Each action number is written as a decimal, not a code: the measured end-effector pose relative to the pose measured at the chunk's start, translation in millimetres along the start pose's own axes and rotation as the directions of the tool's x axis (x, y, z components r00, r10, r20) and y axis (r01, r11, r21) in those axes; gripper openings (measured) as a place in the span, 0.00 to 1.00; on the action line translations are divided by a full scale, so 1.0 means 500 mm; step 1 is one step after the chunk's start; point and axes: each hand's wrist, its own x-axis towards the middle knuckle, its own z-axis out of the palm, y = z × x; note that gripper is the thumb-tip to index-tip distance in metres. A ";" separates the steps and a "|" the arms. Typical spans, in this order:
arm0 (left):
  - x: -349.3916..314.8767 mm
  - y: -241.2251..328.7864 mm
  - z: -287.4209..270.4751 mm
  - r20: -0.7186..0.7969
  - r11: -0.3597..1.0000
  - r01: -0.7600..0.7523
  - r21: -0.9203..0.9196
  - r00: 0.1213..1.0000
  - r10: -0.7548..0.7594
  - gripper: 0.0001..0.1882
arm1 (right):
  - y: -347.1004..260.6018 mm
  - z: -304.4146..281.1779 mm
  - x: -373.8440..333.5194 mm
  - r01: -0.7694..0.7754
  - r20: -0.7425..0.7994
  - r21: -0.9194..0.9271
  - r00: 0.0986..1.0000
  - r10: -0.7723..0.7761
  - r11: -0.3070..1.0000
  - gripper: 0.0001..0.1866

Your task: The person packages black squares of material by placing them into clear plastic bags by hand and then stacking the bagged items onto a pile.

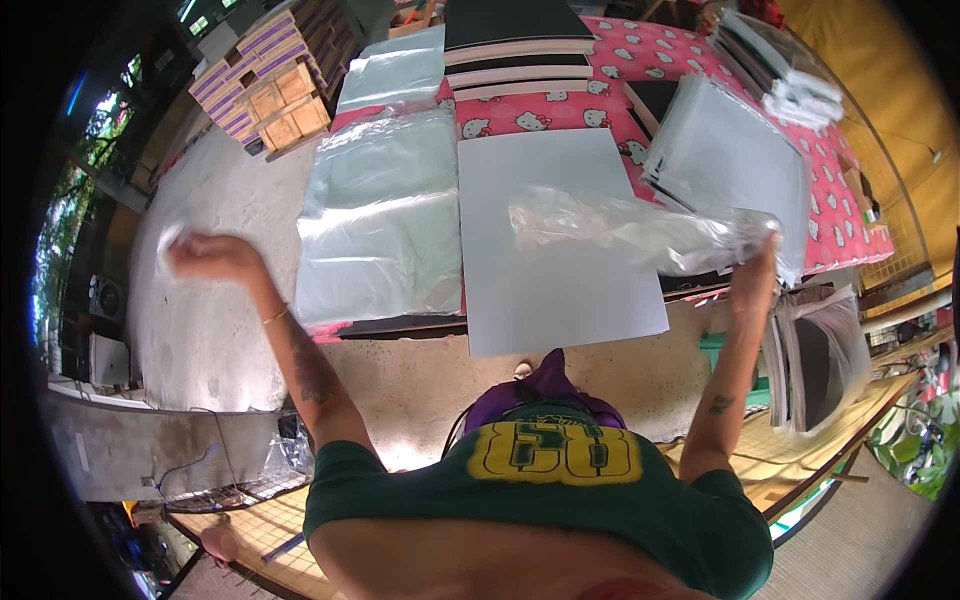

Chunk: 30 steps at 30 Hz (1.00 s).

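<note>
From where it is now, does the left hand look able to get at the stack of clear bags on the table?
Probably yes. The left hand is raised out to the side, apart from the stack of clear bags, with nothing between them. It seems to grip something small and pale already.

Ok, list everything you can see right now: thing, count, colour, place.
grey sheet: one, pale grey, table middle
clear plastic bag: one, transparent, held above the grey sheet
stack of plastic bags: one, clear, left on the table
stack of bagged boards: one, grey-black, right on the table
tablecloth: one, pink with a cat pattern, covering the table
cardboard boxes: several, brown and purple, far left
left hand: raised out to the left, blurred
right hand: gripping the bag's end
</note>
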 end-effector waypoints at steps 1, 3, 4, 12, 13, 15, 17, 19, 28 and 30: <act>-0.044 -0.001 0.001 0.230 0.995 -0.074 0.062 0.972 0.058 0.13 | 0.011 0.032 -0.024 0.022 0.051 -0.061 0.999 -0.019 0.998 0.21; -0.214 -0.030 -0.015 0.869 0.968 -0.190 0.165 0.492 -0.052 0.17 | 0.105 0.060 -0.032 -0.035 0.240 0.010 0.970 0.031 0.999 0.14; -0.313 -0.001 -0.035 0.969 0.985 -0.149 0.088 0.243 -0.050 0.19 | 0.138 0.104 -0.074 -0.141 0.246 0.020 0.960 0.132 0.990 0.11; -0.383 0.465 -0.225 0.997 0.361 0.932 -0.027 -0.002 0.078 0.10 | 0.222 0.202 -0.185 -0.600 0.398 0.091 0.753 0.523 0.795 0.08; -0.368 0.440 -0.209 0.990 0.469 0.877 -0.102 0.136 -0.039 0.10 | 0.211 0.171 -0.167 -0.639 0.489 0.180 0.718 0.496 0.748 0.07; -0.341 0.360 -0.178 0.969 0.445 0.889 0.107 0.007 -0.246 0.11 | 0.191 0.110 -0.128 -0.715 0.649 0.339 0.648 0.398 0.611 0.06; -0.315 0.292 -0.169 0.971 0.325 0.927 0.187 -0.125 -0.203 0.12 | 0.155 0.110 -0.115 -0.618 0.457 0.173 0.740 0.493 0.767 0.07; -0.270 0.280 -0.153 0.938 0.322 0.881 0.347 -0.321 -0.133 0.10 | 0.127 0.089 -0.090 -0.504 0.322 0.032 0.823 0.469 0.863 0.08; -0.013 -0.126 0.000 0.496 0.669 0.735 -0.114 0.625 -0.602 0.09 | -0.087 -0.144 0.134 -0.110 0.133 0.119 0.987 0.094 0.987 0.13; 0.023 -0.093 0.008 0.415 0.792 0.579 -0.193 0.780 -0.469 0.08 | -0.138 -0.100 0.103 0.008 0.066 -0.008 0.998 -0.008 1.000 0.18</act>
